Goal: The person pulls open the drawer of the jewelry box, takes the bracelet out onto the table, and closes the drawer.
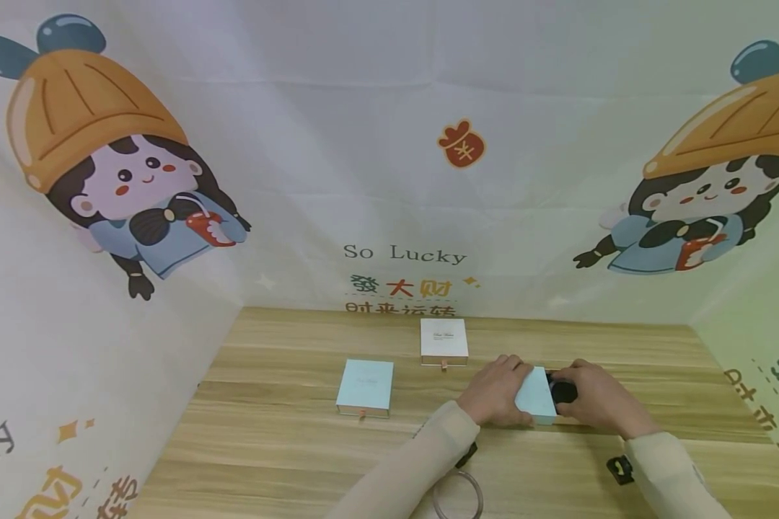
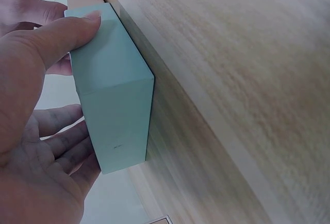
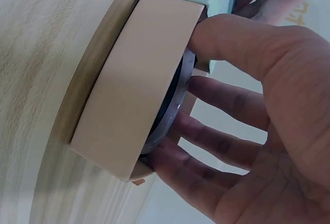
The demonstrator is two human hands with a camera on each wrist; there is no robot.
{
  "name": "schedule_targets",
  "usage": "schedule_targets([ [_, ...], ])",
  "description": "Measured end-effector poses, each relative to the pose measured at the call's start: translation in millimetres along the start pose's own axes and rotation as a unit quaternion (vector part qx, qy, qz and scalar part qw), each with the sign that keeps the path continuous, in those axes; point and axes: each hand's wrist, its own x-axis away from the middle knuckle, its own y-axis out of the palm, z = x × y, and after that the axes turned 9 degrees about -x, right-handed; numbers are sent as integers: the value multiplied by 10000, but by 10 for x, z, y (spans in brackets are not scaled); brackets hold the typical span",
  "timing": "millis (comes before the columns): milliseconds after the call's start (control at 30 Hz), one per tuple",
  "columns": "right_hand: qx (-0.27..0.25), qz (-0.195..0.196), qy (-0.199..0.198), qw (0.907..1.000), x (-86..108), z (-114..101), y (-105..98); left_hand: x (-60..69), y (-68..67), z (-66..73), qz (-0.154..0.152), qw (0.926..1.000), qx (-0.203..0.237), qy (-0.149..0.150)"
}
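Note:
A pale teal box sleeve (image 1: 534,393) lies at the right of the table, its drawer (image 3: 131,80) of pinkish beige slid partly out to the right. My left hand (image 1: 496,393) grips the sleeve, thumb on the near side (image 2: 100,54) and fingers behind it. A black round thing (image 1: 563,391) with a smooth grey rim (image 3: 178,103) shows at the drawer's opening, partly hidden by the drawer wall. The right hand (image 1: 600,396) holds it, fingers along the rim and thumb by the drawer's edge near the sleeve. Its exact kind cannot be made out.
Another teal box (image 1: 366,386) with a small pull tab lies to the left on the wooden table (image 1: 266,447). Behind it stands a white box (image 1: 444,340), also tabbed. A thin ring (image 1: 436,499) shows near the left forearm. Printed cloth (image 1: 298,158) hangs around the table.

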Motion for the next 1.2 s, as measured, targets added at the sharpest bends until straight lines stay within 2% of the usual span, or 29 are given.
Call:
schedule_targets([
  [200,14,126,-156,9998,-16,26,18,-6,2,-4,-8,10000,21,-11],
  [433,-113,197,-144,9996,-21,62,35,-3,21,-1,17,10000,40,9],
  [633,-45,522,-235,9983,12,69,33,1,12,-9,73,9999,119,-3],
  [867,-243,845,-187,9959,112,56,-24,5,19,-8,154,9998,147,24],
  [1200,-727,912,-144,9931,300,-78,-73,3,10,-14,117,9998,186,4],
])
